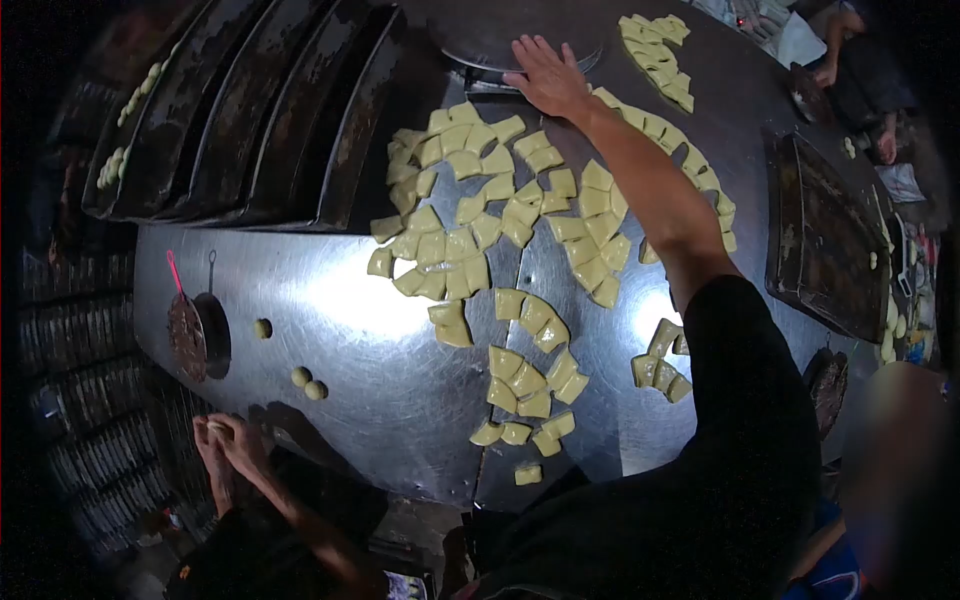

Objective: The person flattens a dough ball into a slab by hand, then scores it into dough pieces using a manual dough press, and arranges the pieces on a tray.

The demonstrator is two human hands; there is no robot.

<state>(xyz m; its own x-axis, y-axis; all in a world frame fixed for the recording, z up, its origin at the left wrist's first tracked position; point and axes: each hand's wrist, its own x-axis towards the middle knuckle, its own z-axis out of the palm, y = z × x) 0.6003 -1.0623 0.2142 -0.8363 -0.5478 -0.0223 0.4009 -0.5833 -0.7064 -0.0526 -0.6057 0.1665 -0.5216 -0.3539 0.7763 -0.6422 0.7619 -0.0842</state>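
My right hand (552, 78) reaches across to the far side of the metal table. Its fingers are spread, and it lies palm down at the near edge of a round dark metal plate (500, 30). A dark metal frame (495, 88) shows under that plate. Many flat, pale yellow dough pieces (440, 245) lie on the table below and beside my arm, some still joined in curved strips. One strip of dough pieces (655, 125) runs partly behind my forearm. My left hand is out of view.
Dark trays (290, 110) stand in a row at upper left; another dark tray (825, 240) lies at right. A co-worker's hands (225, 440) hold a small lump at lower left, near dough balls (308, 383) and a pan of brown filling (187, 335). Other people are at right.
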